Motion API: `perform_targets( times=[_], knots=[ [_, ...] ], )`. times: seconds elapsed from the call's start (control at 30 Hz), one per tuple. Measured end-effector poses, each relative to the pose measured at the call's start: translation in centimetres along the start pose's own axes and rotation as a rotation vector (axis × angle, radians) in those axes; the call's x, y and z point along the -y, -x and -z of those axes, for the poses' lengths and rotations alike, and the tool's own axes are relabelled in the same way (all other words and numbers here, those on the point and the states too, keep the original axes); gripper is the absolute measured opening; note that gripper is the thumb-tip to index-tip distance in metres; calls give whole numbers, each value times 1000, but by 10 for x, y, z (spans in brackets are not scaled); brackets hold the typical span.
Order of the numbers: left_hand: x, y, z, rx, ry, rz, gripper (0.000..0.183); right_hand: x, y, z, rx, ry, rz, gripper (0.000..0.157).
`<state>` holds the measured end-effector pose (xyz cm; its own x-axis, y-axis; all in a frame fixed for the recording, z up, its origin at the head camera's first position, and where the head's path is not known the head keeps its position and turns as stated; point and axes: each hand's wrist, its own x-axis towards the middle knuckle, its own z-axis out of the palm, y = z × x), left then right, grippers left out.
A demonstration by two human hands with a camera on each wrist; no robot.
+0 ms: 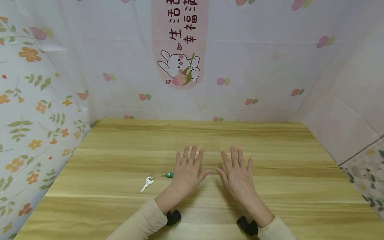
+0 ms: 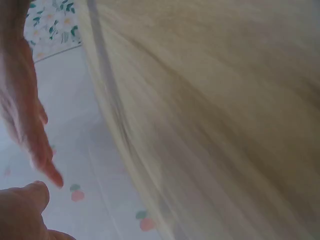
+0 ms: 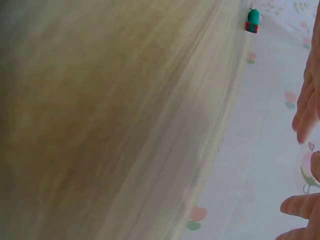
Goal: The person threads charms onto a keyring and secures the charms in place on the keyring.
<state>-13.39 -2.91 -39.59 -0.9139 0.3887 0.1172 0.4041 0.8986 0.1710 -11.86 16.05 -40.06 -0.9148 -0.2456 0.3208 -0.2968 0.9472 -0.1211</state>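
My left hand (image 1: 187, 173) is held over the wooden table, palm down, with its fingers spread and straight. Beside it my right hand (image 1: 239, 178) mirrors that pose, and a gap separates the two thumbs. Neither hand holds anything. A silver key (image 1: 147, 184) with a small ring lies left of my left hand. Between them is a small green charm (image 1: 169, 175) on a short chain, partly covered by the left hand in the head view. The right wrist view shows this charm (image 3: 253, 19) with a red end.
The wood-grain table (image 1: 120, 136) reaches back to a white cloth (image 1: 255, 66) printed with fruit, a rabbit and writing. A flowered cloth (image 1: 39, 116) hangs at the left. Black wrist-camera mounts (image 1: 173, 217) sit under both wrists.
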Motion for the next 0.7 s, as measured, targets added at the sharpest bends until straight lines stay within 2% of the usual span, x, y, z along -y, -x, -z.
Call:
perform_targets(
  times=[0.1,0.23,0.33,0.47,0.57,0.7],
  knots=[
    [14,5,4,-4,68,39,68,3,-3,0,-12,-3,21,56],
    [39,15,8,-42,140,88,61,9,-7,-1,-13,-37,48,50],
    [62,26,10,-98,147,97,47,15,-10,-2,-7,-67,66,46],
    [90,40,13,-159,116,105,19,23,-15,-3,-1,-106,107,41],
    [107,46,17,-127,119,136,10,31,-19,-5,15,-143,135,38],
    [120,50,22,-18,145,186,14,43,-25,-9,46,-191,172,33]
  ],
)
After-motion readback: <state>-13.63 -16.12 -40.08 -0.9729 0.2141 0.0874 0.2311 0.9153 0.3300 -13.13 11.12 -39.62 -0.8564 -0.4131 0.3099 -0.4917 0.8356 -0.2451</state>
